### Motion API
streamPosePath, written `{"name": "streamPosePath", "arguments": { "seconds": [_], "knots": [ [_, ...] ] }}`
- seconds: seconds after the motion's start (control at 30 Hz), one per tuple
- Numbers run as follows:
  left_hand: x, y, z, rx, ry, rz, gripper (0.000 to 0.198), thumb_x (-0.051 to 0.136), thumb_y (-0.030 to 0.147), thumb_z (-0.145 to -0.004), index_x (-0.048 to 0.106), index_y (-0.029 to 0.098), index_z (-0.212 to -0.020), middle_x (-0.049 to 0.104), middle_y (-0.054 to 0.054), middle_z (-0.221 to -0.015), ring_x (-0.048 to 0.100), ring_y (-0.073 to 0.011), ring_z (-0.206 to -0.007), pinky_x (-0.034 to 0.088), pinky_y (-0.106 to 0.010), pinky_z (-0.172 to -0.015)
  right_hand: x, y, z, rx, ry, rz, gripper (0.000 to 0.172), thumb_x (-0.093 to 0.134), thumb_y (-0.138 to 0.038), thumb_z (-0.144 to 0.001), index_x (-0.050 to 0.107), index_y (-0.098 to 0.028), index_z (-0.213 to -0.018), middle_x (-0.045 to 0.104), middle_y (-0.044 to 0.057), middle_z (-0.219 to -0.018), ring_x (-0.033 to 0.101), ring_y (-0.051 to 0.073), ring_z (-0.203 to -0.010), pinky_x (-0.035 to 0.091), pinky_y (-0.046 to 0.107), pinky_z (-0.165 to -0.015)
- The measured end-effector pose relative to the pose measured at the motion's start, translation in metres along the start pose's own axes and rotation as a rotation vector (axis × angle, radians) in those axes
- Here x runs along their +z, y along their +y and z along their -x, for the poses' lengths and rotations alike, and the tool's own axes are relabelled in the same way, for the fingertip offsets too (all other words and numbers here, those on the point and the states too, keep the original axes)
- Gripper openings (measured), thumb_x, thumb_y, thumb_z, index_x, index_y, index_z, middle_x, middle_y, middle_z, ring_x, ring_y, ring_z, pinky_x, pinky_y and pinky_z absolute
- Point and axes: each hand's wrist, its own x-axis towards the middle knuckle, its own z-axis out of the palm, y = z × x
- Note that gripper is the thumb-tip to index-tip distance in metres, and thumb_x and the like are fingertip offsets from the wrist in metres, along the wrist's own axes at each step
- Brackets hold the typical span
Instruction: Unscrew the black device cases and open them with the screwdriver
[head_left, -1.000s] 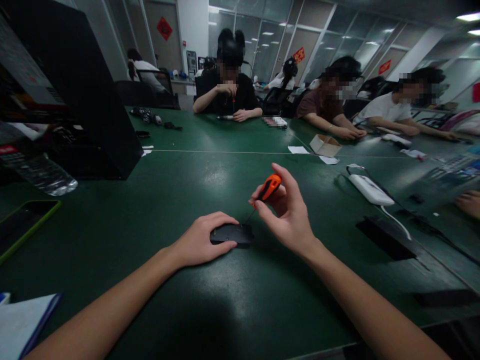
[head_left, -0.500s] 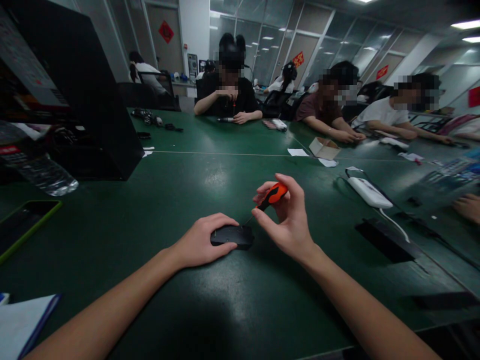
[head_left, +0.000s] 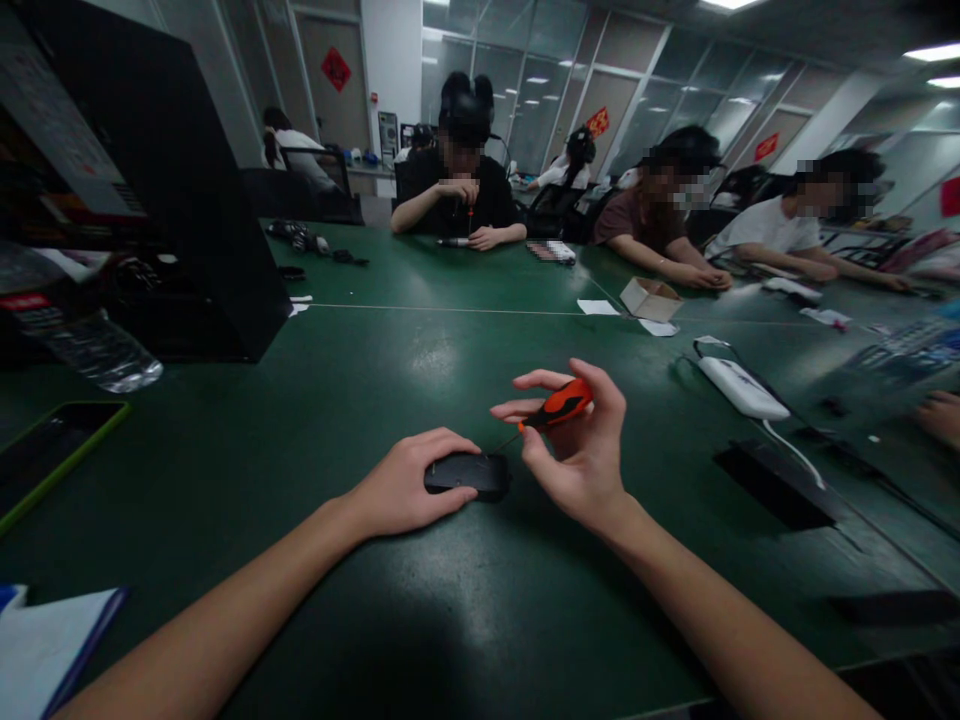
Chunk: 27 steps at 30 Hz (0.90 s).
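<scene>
On the green table (head_left: 360, 400) lies a small black device (head_left: 472, 474), rounded like a computer mouse. My left hand (head_left: 416, 480) grips it from the left, thumb along the near side and fingers over the far side. An orange and black screwdriver (head_left: 564, 404) rests in my right hand (head_left: 581, 440), its handle held between thumb and fingers, with two fingers stretched out. The thin shaft slants down to the left, and its tip meets the far right part of the device. Whether the tip sits in a screw is too small to tell.
At the left stand a black computer case (head_left: 217, 200), a water bottle (head_left: 112, 340) and a green-edged phone (head_left: 52, 460). A white power strip (head_left: 742, 387) with cables lies right, beside a black flat piece (head_left: 776, 485). Across the table sit co-workers and a small box (head_left: 649, 298).
My right hand has moved slightly right, and the screwdriver leans lower toward the right. Two of its fingers have stretched out. My left hand keeps its grip on the black device.
</scene>
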Motion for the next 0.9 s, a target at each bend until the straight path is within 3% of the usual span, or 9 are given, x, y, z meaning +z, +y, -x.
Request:
{"name": "streamPosePath", "arguments": {
  "seconds": [0.1, 0.2, 0.43, 0.53, 0.63, 0.9],
  "knots": [
    [0.0, 0.0, 0.0, 0.0, 0.001, 0.002, 0.036, 0.073, 0.029, -0.086, 0.066, 0.023, -0.121, 0.07, -0.007, -0.119, 0.066, -0.025, -0.108, 0.051, -0.037, -0.096, -0.005, 0.002, -0.001, -0.019, 0.019, 0.084, 0.076, 0.065, -0.009, -0.086, 0.031, -0.04, -0.146, 0.054, 0.005, -0.124, 0.067, 0.017, -0.097, 0.063, 0.042, -0.087],
    [-0.001, 0.0, 0.0, -0.005, -0.004, 0.007, 0.036, 0.073, 0.03, -0.086, 0.066, 0.023, -0.121, 0.07, -0.007, -0.119, 0.067, -0.025, -0.107, 0.051, -0.037, -0.096, -0.009, 0.003, -0.002, -0.013, 0.029, 0.145, 0.074, 0.069, -0.012, -0.085, 0.037, -0.039, -0.146, 0.056, 0.004, -0.119, 0.064, 0.016, -0.087, 0.063, 0.039, -0.083],
    [-0.001, 0.0, 0.0, -0.001, 0.0, -0.003, 0.035, 0.074, 0.03, -0.086, 0.066, 0.023, -0.12, 0.07, -0.007, -0.118, 0.066, -0.0244, -0.107, 0.05, -0.036, -0.095, -0.007, -0.001, -0.002, 0.009, -0.015, 0.016, 0.075, 0.058, -0.009, -0.091, 0.029, -0.043, -0.151, 0.055, 0.005, -0.124, 0.07, 0.015, -0.091, 0.063, 0.041, -0.085],
    [-0.001, 0.0, 0.0, -0.002, 0.001, -0.008, 0.036, 0.073, 0.03, -0.086, 0.066, 0.023, -0.12, 0.07, -0.007, -0.118, 0.066, -0.0245, -0.107, 0.05, -0.036, -0.095, -0.008, 0.0, -0.001, -0.036, -0.011, 0.094, 0.076, 0.065, -0.009, -0.087, 0.033, -0.04, -0.149, 0.056, 0.005, -0.124, 0.066, 0.017, -0.097, 0.062, 0.041, -0.087],
    [0.0, 0.0, 0.0, -0.006, -0.007, -0.001, 0.036, 0.073, 0.03, -0.087, 0.065, 0.023, -0.121, 0.069, -0.007, -0.119, 0.066, -0.0243, -0.108, 0.049, -0.036, -0.095, -0.011, 0.002, -0.001, -0.045, -0.003, 0.189, 0.077, 0.07, -0.011, -0.085, 0.035, -0.039, -0.147, 0.056, 0.005, -0.121, 0.064, 0.015, -0.089, 0.061, 0.039, -0.084],
    [-0.001, 0.0, 0.0, -0.004, -0.001, -0.001, 0.036, 0.074, 0.03, -0.086, 0.066, 0.023, -0.121, 0.069, -0.006, -0.118, 0.066, -0.0239, -0.107, 0.049, -0.035, -0.095, -0.008, -0.002, -0.003, 0.046, -0.017, -0.005, 0.075, 0.059, -0.005, -0.089, 0.032, -0.042, -0.148, 0.054, 0.002, -0.121, 0.071, 0.013, -0.091, 0.062, 0.037, -0.086]
  ]
}}
